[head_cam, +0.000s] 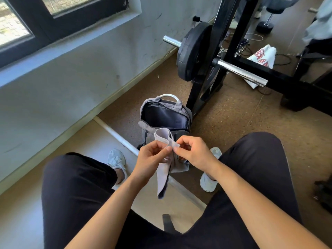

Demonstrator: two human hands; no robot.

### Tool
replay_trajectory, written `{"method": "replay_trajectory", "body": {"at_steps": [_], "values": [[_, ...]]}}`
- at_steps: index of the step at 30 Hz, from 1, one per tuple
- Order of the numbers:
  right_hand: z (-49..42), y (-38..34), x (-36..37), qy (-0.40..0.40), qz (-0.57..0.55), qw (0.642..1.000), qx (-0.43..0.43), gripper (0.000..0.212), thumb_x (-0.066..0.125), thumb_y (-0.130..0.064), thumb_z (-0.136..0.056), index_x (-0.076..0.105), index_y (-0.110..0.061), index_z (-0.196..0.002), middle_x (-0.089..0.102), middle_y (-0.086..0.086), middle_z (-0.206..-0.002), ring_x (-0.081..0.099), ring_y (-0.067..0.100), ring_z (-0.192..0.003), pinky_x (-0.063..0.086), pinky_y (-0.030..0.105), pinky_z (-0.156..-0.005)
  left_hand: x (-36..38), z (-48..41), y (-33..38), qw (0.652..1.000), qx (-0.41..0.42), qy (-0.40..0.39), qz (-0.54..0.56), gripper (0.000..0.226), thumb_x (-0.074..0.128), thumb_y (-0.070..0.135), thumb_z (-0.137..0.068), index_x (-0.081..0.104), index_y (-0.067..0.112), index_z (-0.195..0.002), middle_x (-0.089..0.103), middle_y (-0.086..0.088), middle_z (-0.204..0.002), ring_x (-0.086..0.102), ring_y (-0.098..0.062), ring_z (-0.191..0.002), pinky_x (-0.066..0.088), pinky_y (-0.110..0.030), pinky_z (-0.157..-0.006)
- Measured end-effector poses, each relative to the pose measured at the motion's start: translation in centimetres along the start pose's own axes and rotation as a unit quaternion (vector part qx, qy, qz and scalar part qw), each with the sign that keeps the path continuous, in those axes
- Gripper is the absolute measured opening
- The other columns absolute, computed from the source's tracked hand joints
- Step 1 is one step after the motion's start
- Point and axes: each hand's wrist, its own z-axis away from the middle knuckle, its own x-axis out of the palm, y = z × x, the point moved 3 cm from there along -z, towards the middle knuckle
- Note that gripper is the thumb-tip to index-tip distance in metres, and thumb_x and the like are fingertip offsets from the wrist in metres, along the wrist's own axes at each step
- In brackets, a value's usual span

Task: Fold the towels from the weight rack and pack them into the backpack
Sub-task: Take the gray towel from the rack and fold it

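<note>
Grey towel (164,174): pinched at its top edge by left hand (150,159) and right hand (195,152), fingers clamped on cloth. Backpack (164,116): open, upright on floor beyond, beside weight rack (231,38).

A dark-framed window (53,18) fills the upper left above a scuffed pale wall (89,69). Brown speckled floor (233,114) covers the right; a paler floor strip (18,212) lies lower left.

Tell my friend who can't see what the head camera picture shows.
A seated person's left hand and right hand pinch a grey towel near an open grey backpack on the floor. Behind it stands a black weight rack holding a weight plate, with a white cloth with red print beyond.
</note>
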Motion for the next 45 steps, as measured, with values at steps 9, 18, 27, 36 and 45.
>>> {"method": "replay_trajectory", "body": {"at_steps": [9,18,27,36,45], "values": [[0.7,-1.1,0.1,-0.027,-0.04,0.999,0.017,0.024,0.056,0.01,-0.085,0.073,-0.003,-0.096,0.073,0.013,-0.087,0.068,0.019,-0.081,0.057,0.027,-0.075,0.0,0.1,0.4,0.999,0.029,-0.042,-0.014,0.027,0.086,0.015,-0.08,0.063,0.008,-0.093,0.067,0.0,-0.079,0.065,-0.012,-0.075,0.053,-0.025,-0.069],[0.4,-1.2,0.2,0.029,-0.002,0.997,-0.07,0.034,0.066,0.01,-0.082,0.074,-0.017,-0.102,0.058,-0.003,-0.107,0.067,0.019,-0.078,0.053,0.024,-0.07,-0.6,-0.4,-0.3,0.997,0.055,0.033,-0.03,0.011,0.071,0.003,-0.076,0.066,0.006,-0.086,0.065,-0.003,-0.075,0.058,-0.016,-0.071,0.046,-0.035,-0.065],[0.9,-1.4,0.4,-0.108,0.023,0.994,0.026,0.044,0.071,-0.006,-0.091,0.063,-0.026,-0.129,0.069,0.002,-0.103,0.073,0.022,-0.066,0.057,0.024,-0.057,-0.8,0.1,0.4,0.991,0.096,-0.045,-0.076,0.012,0.076,0.003,-0.089,0.074,0.007,-0.1,0.078,-0.004,-0.091,0.074,-0.016,-0.084,0.059,-0.028,-0.076],[0.2,-1.1,-1.5,-0.007,0.062,0.998,-0.014,0.009,0.068,-0.006,-0.093,0.072,-0.009,-0.101,0.061,-0.011,-0.073,0.064,0.012,-0.052,0.053,0.021,-0.058,-1.0,-1.3,-2.6,0.979,0.02,-0.112,-0.171,0.03,0.064,-0.007,-0.079,0.068,0.011,-0.102,0.075,-0.014,-0.096,0.072,-0.018,-0.086,0.06,-0.038,-0.078],[0.0,-0.6,-3.6,0.061,-0.052,0.997,-0.021,0.009,0.064,-0.004,-0.094,0.071,-0.007,-0.1,0.059,-0.002,-0.061,0.057,0.014,-0.057,0.046,0.02,-0.059,-0.4,-1.5,-3.5,0.977,-0.004,-0.142,-0.162,0.051,0.053,-0.014,-0.079,0.072,0.017,-0.114,0.077,-0.001,-0.108,0.07,-0.013,-0.107,0.056,-0.028,-0.092]]}}
